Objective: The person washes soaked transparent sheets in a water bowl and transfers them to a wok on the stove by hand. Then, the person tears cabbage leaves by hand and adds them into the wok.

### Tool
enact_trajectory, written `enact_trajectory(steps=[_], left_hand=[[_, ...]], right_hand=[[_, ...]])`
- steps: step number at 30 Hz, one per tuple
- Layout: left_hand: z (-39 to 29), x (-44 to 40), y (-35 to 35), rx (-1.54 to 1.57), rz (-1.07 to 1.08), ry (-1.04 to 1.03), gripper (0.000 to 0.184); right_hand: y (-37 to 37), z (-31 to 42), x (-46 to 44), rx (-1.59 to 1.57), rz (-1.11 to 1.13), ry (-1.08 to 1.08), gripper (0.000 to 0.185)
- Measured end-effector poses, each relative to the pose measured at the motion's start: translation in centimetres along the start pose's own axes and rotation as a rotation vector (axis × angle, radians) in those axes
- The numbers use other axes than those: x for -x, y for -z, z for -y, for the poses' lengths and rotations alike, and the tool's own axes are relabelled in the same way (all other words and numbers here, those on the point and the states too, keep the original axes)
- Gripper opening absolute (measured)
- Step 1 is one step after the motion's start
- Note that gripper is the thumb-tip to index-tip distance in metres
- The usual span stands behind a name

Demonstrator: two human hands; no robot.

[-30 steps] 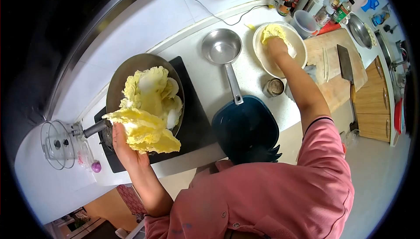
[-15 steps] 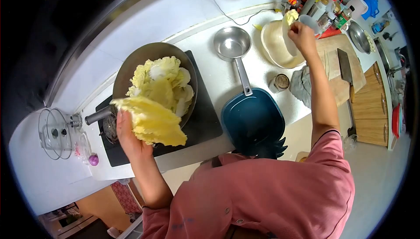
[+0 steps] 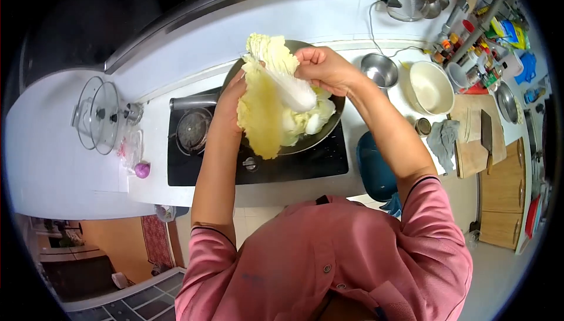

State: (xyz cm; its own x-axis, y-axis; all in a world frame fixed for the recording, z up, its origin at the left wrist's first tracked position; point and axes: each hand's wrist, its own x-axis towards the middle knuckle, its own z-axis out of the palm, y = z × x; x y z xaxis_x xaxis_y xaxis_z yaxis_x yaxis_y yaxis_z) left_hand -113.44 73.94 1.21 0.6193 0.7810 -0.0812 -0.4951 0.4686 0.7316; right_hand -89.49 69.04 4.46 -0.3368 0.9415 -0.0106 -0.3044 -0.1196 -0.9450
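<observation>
Over the wok [image 3: 335, 127] on the stove, my left hand [image 3: 229, 107] is closed on a yellow napa cabbage leaf [image 3: 260, 124] that hangs down in front of it. Closed too, my right hand [image 3: 326, 69] pinches another cabbage leaf [image 3: 295, 90] with a thick white stem, tilted across the wok. The two leaves overlap between my hands. Below them, several cabbage pieces [image 3: 320, 115] lie in the wok. My left fingertips are partly hidden behind the leaf.
Left of the wok is a bare burner [image 3: 195, 128]; a purple onion [image 3: 142, 170] sits beyond it. To the right stand a metal saucepan [image 3: 379, 68], a cream basin [image 3: 446, 100], a jar [image 3: 423, 126] and a teal bin [image 3: 375, 168]. A cleaver [image 3: 486, 131] lies on a cutting board [image 3: 467, 165].
My right hand has moved left from the cream basin to above the wok, bringing a cabbage leaf. My left hand still holds its leaf, now closer over the wok. The view has shifted left.
</observation>
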Motion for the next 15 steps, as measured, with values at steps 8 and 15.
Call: enact_trajectory(steps=[8,15], left_hand=[[-1.4,3.0,1.2,-0.022,-0.111,-0.147,0.036],[-1.3,3.2,2.8,-0.204,-0.050,-0.116,0.033]], right_hand=[[-5.1,-4.8,-1.7,-0.086,0.057,-0.136,0.031],[-6.5,-6.0,-2.1,0.125,-0.079,-0.071,0.021]])
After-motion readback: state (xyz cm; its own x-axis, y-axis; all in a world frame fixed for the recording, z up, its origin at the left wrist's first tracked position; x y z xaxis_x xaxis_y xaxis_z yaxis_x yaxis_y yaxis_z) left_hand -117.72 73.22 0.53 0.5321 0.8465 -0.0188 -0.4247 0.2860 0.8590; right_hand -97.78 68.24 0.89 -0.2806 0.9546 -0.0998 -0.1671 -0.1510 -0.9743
